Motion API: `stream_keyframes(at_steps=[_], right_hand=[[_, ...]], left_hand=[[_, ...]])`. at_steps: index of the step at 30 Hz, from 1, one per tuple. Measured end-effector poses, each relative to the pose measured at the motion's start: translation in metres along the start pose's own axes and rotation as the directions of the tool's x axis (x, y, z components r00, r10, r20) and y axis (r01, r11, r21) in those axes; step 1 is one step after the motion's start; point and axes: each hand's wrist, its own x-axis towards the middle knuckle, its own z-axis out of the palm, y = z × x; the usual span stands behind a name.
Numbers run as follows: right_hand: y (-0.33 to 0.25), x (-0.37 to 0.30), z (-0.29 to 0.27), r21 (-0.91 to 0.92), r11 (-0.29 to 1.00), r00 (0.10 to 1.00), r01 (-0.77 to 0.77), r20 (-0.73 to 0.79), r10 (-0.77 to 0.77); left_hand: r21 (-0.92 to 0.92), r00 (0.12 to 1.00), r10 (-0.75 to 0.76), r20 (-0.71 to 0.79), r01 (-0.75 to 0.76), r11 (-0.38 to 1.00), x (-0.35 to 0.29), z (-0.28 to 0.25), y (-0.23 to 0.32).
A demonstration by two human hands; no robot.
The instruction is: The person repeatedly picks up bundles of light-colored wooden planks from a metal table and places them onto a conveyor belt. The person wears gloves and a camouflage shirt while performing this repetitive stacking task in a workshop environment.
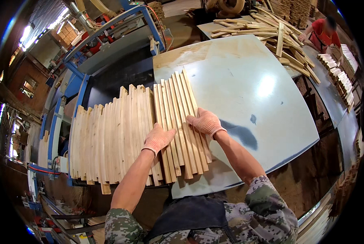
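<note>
A row of several pale wooden strips (pixel 181 118) lies side by side between my hands, on the edge of the metal tabletop. My left hand (pixel 159 138), in a pinkish work glove, presses on the row's left side, its thumb across the top. On the right side, my right hand (pixel 206 122), gloved alike, grips the outermost strip, thumb on top and fingers down the side. A wider row of wooden strips (pixel 112 138) lies just left of them on the dark machine bed. The fingers' undersides are hidden.
The pale metal tabletop (pixel 247 89) spreads to the right. A loose heap of wooden strips (pixel 267 34) sits at its far side. Blue machine framing (pixel 81 95) stands at the left. Far right, a person in red (pixel 326 34) works beside stacked strips (pixel 338 79).
</note>
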Motion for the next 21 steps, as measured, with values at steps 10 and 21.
stream_keyframes(at_steps=[10, 21], right_hand=[[0.027, -0.044, -0.021, -0.022, 1.0, 0.982, -0.007, -0.191, 0.002], [0.045, -0.061, -0.02, -0.24, 0.965, 0.979, -0.104, -0.194, 0.058]], left_hand=[[-0.116, 0.988, 0.14, -0.06, -0.146, 0.982, -0.019, 0.034, 0.018], [-0.471, 0.902, 0.43, 0.03, -0.366, 0.802, -0.004, 0.067, -0.009]])
